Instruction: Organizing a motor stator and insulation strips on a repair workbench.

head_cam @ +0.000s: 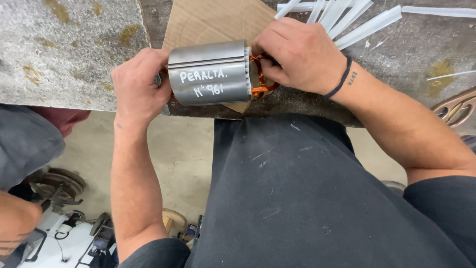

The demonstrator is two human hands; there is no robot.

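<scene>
Your left hand (138, 88) grips the end of the steel stator (210, 73), steadying it on the bench (59, 54). Your right hand (295, 55) has fingers curled narrow around the copper windings (259, 75); press them evenly, without kinking the wire

Evenly lit, fairly bright, soft overhead light w/ no hard shadows. Slight glare band along top of the metal cylinder (210, 73), pale streaks on its curved face. Faint shadow under the left hand (140, 85) and right hand (297, 55), falling onto the cardboard (208, 22). Darker strip below the bench edge (297, 106). Translucent plastic strips (347, 20) near blown-out at top right. Centre sharp: knuckles and wire detail crisp. Wide-angle stretch at edges, forearms bowing outward, floor clutter at bottom left softer, slightly smeared. Dark apron (307, 198) low in contrast, only chalky scuffs visible. No motion blur to speak of.
</scene>
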